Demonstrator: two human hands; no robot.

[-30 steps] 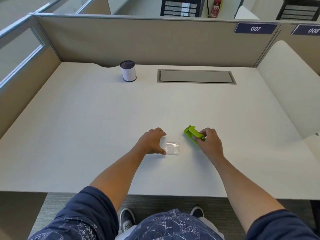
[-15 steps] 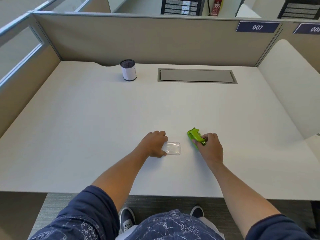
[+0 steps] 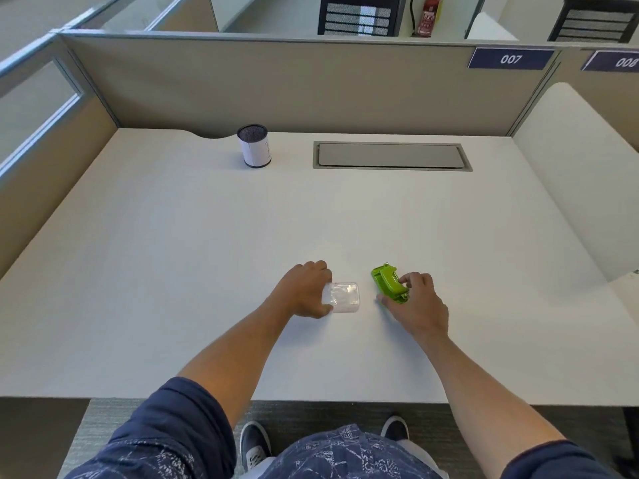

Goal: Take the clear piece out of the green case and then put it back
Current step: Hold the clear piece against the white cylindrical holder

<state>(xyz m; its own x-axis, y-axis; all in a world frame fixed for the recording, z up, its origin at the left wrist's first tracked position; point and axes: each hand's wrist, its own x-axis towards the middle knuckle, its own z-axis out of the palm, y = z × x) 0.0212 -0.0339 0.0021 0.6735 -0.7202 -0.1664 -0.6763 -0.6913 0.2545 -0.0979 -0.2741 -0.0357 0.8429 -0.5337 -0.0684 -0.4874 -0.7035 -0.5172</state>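
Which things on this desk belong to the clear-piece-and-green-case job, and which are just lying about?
Part of the job:
clear piece, gripped by the left hand
green case, held by the right hand

Just lying about:
mesh pen cup
cable hatch in the desk

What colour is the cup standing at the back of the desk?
The cup is white with a dark rim and base, seen in the head view.

Bright even light, soft shadows, wide-angle edge distortion.
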